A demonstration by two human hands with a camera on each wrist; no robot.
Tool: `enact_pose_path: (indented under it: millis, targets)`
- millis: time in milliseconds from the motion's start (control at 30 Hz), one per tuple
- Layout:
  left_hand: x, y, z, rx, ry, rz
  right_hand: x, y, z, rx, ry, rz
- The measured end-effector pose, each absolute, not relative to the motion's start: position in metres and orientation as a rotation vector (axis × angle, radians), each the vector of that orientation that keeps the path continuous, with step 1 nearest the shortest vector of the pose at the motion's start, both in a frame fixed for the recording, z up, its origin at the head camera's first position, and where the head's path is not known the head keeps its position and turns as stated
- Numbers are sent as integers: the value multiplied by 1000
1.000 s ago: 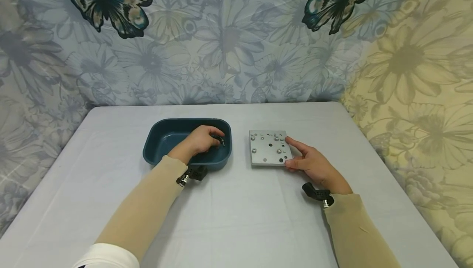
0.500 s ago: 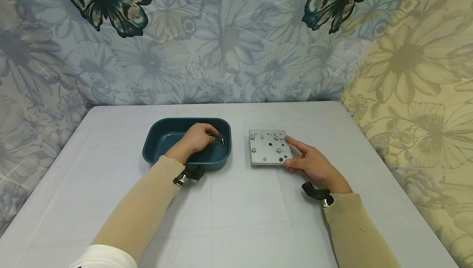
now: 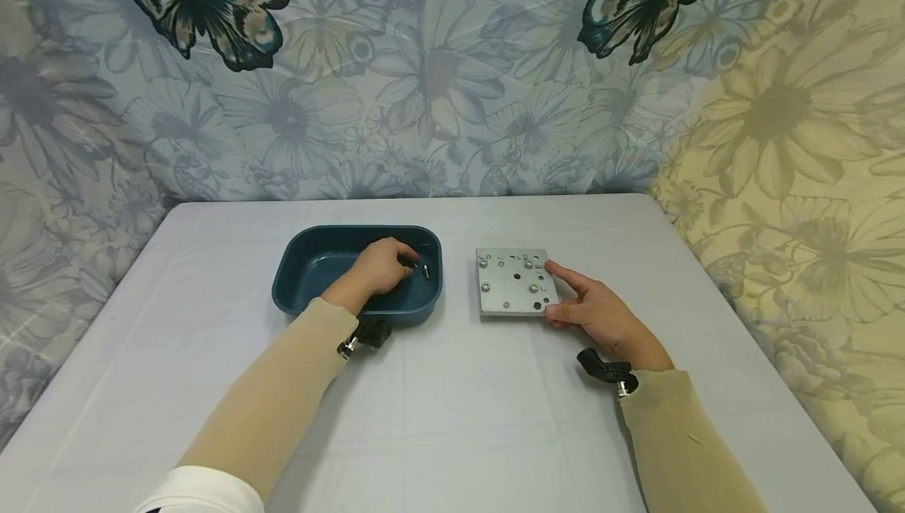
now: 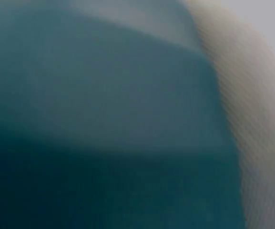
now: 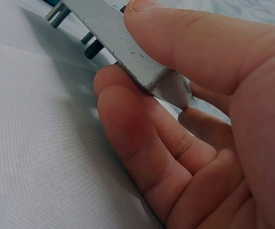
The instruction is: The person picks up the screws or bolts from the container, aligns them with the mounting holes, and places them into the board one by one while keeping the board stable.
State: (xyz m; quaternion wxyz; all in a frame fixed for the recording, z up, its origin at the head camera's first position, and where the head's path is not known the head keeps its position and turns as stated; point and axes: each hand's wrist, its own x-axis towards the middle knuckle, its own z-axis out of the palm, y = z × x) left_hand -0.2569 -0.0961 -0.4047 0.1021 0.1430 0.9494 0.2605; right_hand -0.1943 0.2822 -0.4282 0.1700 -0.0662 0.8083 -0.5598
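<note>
My left hand [image 3: 382, 265] reaches into a dark teal tray [image 3: 288, 277], fingers bent down toward its right part. A small metal pin or screw [image 3: 426, 271] lies just right of the fingertips. Whether the fingers pinch anything is hidden by the hand. The left wrist view shows only the blurred tray wall [image 4: 127, 95] and a beige sleeve [image 4: 256, 114]. My right hand [image 3: 601, 313] grips the right edge of a silver metal plate [image 3: 505, 285] with several holes and screws. In the right wrist view, threaded screw ends [image 5: 94, 48] stick out beneath the plate, which is raised off the cloth.
A white cloth [image 3: 452, 419] covers the table. Behind it hangs a fabric [image 3: 438, 104] printed with flowers and butterflies. Black wrist cameras sit below both hands, the left one [image 3: 373, 333] close to the tray's front wall.
My left hand has shifted slightly left within the tray, away from the small metal piece, then dipped a little lower. The right hand and plate have stayed in place.
</note>
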Motion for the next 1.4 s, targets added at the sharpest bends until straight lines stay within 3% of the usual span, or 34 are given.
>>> enact_pose_path:
  millis: [800,1400]
  targets:
    - [-257,-92,-407,656,2908,439,-196,284,-432,-224,2294,-1602]
    - [-249,-111,-389,103,2488,1452,-194,282,-429,-217,2321,-1580]
